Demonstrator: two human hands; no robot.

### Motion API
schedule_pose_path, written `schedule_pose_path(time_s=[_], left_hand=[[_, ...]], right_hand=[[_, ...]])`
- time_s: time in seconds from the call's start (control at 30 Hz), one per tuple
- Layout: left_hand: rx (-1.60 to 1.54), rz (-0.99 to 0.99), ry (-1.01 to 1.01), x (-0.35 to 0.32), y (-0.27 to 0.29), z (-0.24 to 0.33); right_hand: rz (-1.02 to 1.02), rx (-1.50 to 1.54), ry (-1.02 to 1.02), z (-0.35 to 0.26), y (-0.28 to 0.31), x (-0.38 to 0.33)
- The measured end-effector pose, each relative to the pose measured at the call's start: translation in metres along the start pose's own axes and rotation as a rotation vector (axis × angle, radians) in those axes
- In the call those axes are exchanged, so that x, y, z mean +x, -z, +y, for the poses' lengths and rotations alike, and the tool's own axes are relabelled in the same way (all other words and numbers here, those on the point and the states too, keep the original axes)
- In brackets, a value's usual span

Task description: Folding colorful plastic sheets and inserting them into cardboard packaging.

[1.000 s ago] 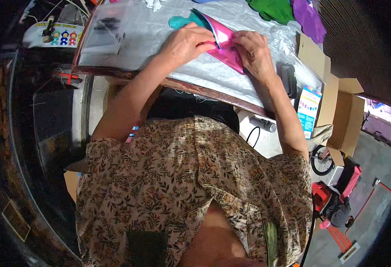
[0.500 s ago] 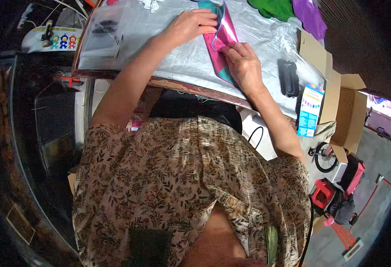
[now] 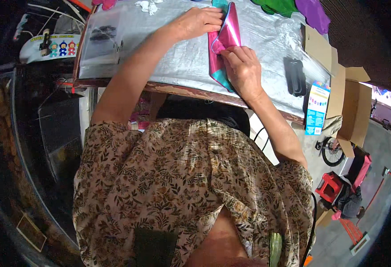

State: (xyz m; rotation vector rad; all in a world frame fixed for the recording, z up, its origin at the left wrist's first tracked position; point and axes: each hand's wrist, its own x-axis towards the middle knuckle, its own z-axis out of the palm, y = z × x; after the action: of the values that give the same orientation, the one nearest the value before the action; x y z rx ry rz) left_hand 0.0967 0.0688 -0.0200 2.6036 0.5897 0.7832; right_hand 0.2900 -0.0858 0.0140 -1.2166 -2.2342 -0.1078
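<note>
A shiny pink and teal sheet [image 3: 231, 32], foil-like and folded to a long narrow shape, lies on the far middle of the table. Part of its pink side is turned up into a pointed flap with a pale blue edge. My left hand [image 3: 197, 23] is at its left edge, fingers bent over the upper part and holding it. Lower down, on the right side, my right hand [image 3: 243, 66] pinches the pink flap between thumb and fingers. The fingertips of my right hand are partly hidden by the hand itself.
Silvery sheeting covers the table [image 3: 169, 66]. To the right are a black elongated case [image 3: 295, 76], a blue and white printed box [image 3: 317, 107] and an open cardboard box [image 3: 355, 104]. Green [image 3: 278, 6] and purple [image 3: 313, 15] pieces lie at the back. A clear plastic sleeve [image 3: 99, 53] is left.
The view has shifted a little, so the table sits slightly further right. Both hands keep their hold on the sheet, and the pink flap stands slightly more upright.
</note>
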Motion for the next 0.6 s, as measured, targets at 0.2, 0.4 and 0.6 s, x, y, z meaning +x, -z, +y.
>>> schedule_pose_path(time_s=[0.2, 0.4, 0.6], left_hand=[[0.029, 0.02, -0.05, -0.002, -0.0039, 0.0016], [0.055, 0.07, -0.081, -0.0001, -0.0008, 0.0022], [0.012, 0.043, -0.065, 0.0048, 0.0037, 0.0033]], right_hand=[[-0.018, -0.002, 0.001, -0.0029, -0.0027, 0.0001], [-0.026, -0.001, 0.029, -0.0039, -0.0019, 0.0039], [-0.032, -0.006, 0.023, -0.0051, -0.0043, 0.0021]])
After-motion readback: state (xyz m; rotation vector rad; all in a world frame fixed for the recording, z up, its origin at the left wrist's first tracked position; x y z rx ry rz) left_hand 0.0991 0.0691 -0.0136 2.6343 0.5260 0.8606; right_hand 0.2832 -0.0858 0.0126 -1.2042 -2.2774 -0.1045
